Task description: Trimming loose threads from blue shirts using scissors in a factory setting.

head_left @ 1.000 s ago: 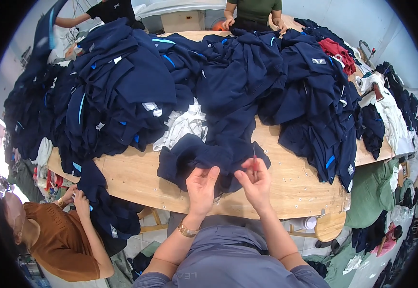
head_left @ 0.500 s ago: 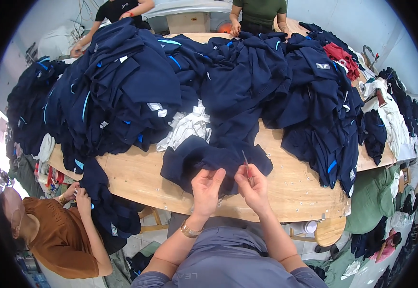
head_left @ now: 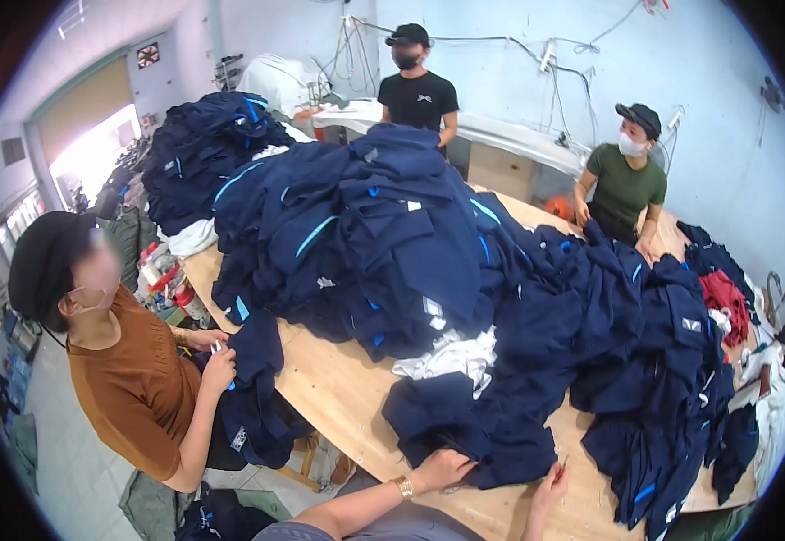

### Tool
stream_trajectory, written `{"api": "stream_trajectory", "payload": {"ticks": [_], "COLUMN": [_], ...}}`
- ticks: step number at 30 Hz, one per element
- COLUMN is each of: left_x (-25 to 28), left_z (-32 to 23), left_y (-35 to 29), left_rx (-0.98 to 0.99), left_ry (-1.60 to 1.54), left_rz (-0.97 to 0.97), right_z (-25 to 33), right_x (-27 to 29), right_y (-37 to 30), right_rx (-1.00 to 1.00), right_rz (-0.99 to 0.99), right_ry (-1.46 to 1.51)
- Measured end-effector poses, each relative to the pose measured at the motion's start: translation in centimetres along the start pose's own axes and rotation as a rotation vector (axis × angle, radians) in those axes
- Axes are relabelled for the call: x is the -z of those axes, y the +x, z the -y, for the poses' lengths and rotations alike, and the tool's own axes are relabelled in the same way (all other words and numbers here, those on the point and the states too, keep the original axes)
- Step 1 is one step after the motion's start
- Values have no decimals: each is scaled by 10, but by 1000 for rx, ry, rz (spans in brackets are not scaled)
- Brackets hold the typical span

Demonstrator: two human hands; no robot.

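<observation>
My left hand, with a gold-coloured bracelet at its wrist, has its fingers closed on the near edge of a navy garment. The cloth lies spread on the wooden table and runs back into the heap. Just right of the garment is my right hand, closed around a thin pointed metal tool that looks like thread snips; only its tip shows clearly. White cloth lies crumpled beyond the garment.
A large navy garment heap covers much of the wooden table. More navy garments hang over its edge at right, near red cloth. A co-worker in brown handles a garment at left; two people stand across the table.
The view has lifted and turned left, showing co-workers and the room. My left hand, earlier raised with loosely bent fingers, is now closed on the garment. My right hand keeps the tool.
</observation>
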State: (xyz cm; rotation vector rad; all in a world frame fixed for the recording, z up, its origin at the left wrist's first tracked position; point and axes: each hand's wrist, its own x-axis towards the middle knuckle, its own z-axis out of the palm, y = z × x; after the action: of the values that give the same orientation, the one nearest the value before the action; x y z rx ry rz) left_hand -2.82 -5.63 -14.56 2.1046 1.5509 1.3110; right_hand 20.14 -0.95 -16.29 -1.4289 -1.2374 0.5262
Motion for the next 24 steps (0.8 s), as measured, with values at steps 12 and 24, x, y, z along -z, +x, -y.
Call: {"api": "stream_trajectory", "payload": {"ticks": [12, 24], "left_x": [-5, -5], "left_z": [-1, -1], "left_y": [11, 6], "left_rx": [51, 130], "left_ry": [-7, -66], "left_rz": [-34, 58], "right_z": [70, 67], "right_x": [7, 6], "right_y": [1, 1], "right_rx": [-182, -191], "right_rz": [303, 382], "right_ry": [-381, -507]}}
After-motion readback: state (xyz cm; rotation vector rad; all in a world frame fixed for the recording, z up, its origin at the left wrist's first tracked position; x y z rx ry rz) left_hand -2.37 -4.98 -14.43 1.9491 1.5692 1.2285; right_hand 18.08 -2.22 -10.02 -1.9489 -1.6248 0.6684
